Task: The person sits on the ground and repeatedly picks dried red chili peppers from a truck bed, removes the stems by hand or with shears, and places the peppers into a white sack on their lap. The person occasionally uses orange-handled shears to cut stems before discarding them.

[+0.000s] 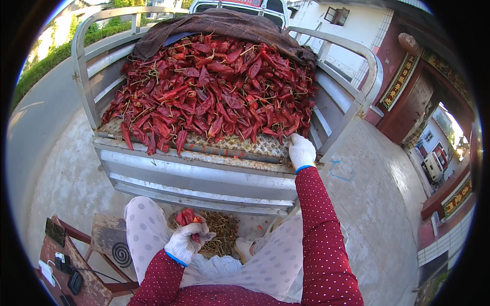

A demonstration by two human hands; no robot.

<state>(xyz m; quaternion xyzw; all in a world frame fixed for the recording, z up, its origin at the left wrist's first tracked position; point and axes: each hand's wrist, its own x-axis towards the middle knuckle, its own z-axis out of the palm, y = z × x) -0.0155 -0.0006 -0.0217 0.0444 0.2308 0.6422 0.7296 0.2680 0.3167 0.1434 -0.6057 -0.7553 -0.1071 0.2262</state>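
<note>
A large heap of dried red chili peppers [214, 91] lies on the truck bed. My left hand [188, 239], in a white knit glove with a blue cuff, is closed around a few red chili peppers [186, 217] above my lap. My right hand [301, 151], gloved alike, is at the heap's lower right edge, by the rear edge of the bed; its fingertips are partly hidden, so I cannot tell whether it grips a pepper. A pile of chili stems [220, 231] lies on the ground between my legs.
The truck's lowered metal tailgate [199, 170] stands before my knees, with metal side rails [369, 76] at both sides. A dark cloth [237, 25] covers the heap's back. At left are a worn wooden stool [109, 229] with a black coil and a wooden bench [86, 275] with electronic devices.
</note>
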